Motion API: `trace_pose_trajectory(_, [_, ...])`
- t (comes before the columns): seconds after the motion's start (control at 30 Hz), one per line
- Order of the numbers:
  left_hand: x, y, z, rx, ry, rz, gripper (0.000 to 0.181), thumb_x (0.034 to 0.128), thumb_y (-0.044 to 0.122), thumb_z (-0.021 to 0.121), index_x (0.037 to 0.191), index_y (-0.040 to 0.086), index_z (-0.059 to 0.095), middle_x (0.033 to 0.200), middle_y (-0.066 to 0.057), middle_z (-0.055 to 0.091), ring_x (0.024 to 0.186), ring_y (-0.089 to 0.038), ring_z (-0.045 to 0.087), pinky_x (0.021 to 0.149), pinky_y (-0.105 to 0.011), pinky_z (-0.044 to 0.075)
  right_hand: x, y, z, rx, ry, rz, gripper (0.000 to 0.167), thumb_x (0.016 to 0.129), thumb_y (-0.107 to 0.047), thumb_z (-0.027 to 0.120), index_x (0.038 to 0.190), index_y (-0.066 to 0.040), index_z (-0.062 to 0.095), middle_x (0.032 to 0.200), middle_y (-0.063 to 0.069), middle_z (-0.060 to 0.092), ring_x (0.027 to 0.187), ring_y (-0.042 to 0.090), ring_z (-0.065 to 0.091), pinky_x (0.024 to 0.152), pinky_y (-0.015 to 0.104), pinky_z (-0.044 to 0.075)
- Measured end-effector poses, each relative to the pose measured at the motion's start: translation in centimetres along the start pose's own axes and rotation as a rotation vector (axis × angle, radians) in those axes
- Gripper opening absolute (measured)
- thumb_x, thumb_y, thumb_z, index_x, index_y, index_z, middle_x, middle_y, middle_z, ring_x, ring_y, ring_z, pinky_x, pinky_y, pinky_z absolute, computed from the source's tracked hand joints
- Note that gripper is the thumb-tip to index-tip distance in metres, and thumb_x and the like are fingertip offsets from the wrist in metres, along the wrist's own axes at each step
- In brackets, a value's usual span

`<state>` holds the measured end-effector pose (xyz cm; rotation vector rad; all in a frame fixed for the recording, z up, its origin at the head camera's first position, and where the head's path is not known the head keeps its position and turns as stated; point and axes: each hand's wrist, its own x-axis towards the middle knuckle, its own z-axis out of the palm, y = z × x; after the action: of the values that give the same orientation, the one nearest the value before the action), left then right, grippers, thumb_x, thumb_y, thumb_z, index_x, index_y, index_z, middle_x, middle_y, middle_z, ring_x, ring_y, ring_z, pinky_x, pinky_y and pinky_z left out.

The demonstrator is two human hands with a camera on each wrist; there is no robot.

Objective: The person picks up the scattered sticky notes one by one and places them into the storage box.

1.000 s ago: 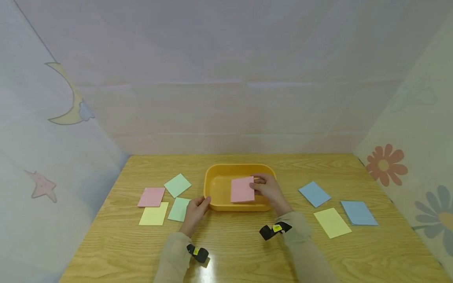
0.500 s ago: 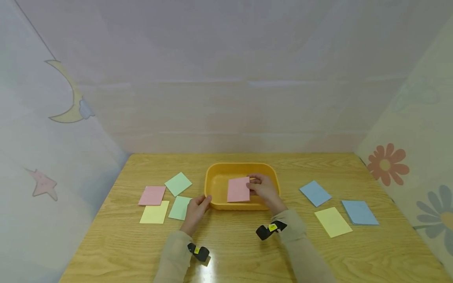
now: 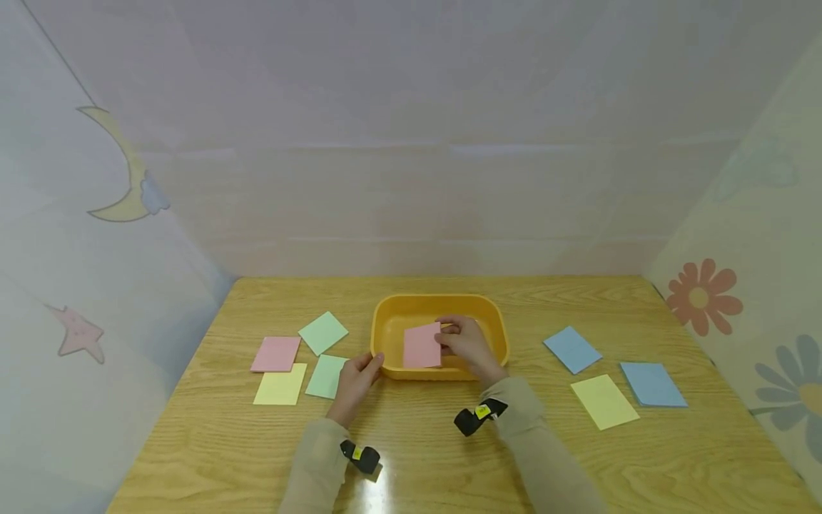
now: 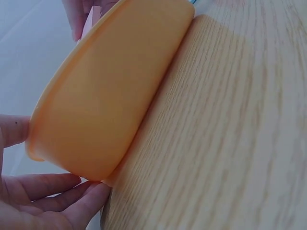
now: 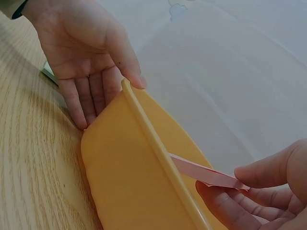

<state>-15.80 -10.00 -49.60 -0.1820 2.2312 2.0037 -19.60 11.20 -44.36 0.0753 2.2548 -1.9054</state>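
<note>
A yellow plastic bin (image 3: 392,332) sits at the middle of the table. At its near left corner, my left hand (image 3: 355,382) holds it, the thumb on the rim and the fingers against the outer wall, as the right wrist view shows. My right hand (image 3: 467,346) pinches a pink sticky note pad (image 3: 421,345) by its right edge, thumb on one face and fingers on the other. The pad is tilted within the bin's outline; its lower edge lies behind the front wall in the right wrist view. Whether it touches the bin's floor I cannot tell.
Left of the bin lie a pink pad (image 3: 275,355), a yellow pad (image 3: 280,385) and two green pads (image 3: 323,333). To the right are two blue pads (image 3: 573,350) and a yellow pad (image 3: 604,402). Pale cloth walls (image 3: 417,214) enclose the wooden table (image 3: 424,457).
My right hand has carried the pink sticky note pad leftward across the bin. The left hand has stayed at the bin's corner.
</note>
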Motion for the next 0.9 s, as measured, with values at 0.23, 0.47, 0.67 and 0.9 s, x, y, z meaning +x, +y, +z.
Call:
trace_pose_trajectory(0.23, [0.1, -0.2, 0.2, 0.005, 0.002, -0.007, 0.051, 0.0940, 0.030, 0.051, 0.124, -0.011, 0.049, 0.121, -0.022, 0.054, 0.111, -0.029, 0.053, 0.089, -0.036, 0.046, 0.4, -0.1, 1.1, -0.014, 0.008, 0.004, 0.031, 0.083, 0.006, 0.059, 0.114, 0.007, 0.056, 0.084, 0.013, 0.054, 0.062, 0.018, 0.056, 0.059, 0.031, 0.055])
trace_pose_trajectory(0.47, [0.3, -0.3, 0.2, 0.006, 0.009, -0.015, 0.050, 0.0940, 0.030, 0.051, 0.124, -0.011, 0.049, 0.122, -0.022, 0.054, 0.112, -0.029, 0.052, 0.089, -0.036, 0.046, 0.8, -0.1, 2.0, -0.062, 0.026, -0.008, 0.032, 0.082, 0.006, 0.059, 0.114, 0.007, 0.056, 0.084, 0.014, 0.054, 0.061, 0.018, 0.056, 0.057, 0.031, 0.054])
trace_pose_trajectory(0.67, [0.4, -0.3, 0.1, 0.012, 0.008, -0.030, 0.051, 0.0937, 0.031, 0.051, 0.124, -0.010, 0.050, 0.122, -0.021, 0.054, 0.112, -0.028, 0.052, 0.089, -0.035, 0.047, 1.2, 0.3, 2.6, -0.156, 0.054, -0.037, 0.032, 0.080, 0.007, 0.060, 0.112, 0.006, 0.057, 0.084, 0.015, 0.056, 0.062, 0.019, 0.058, 0.056, 0.032, 0.055])
trace_pose_trajectory(0.9, [-0.8, 1.5, 0.0, 0.012, -0.020, -0.016, 0.044, 0.0951, 0.022, 0.049, 0.122, -0.013, 0.050, 0.119, -0.024, 0.054, 0.111, -0.032, 0.052, 0.090, -0.041, 0.046, 1.2, 0.7, 2.8, -0.309, 0.082, -0.085, 0.031, 0.078, 0.006, 0.063, 0.108, 0.008, 0.058, 0.081, 0.015, 0.058, 0.062, 0.019, 0.059, 0.055, 0.031, 0.054])
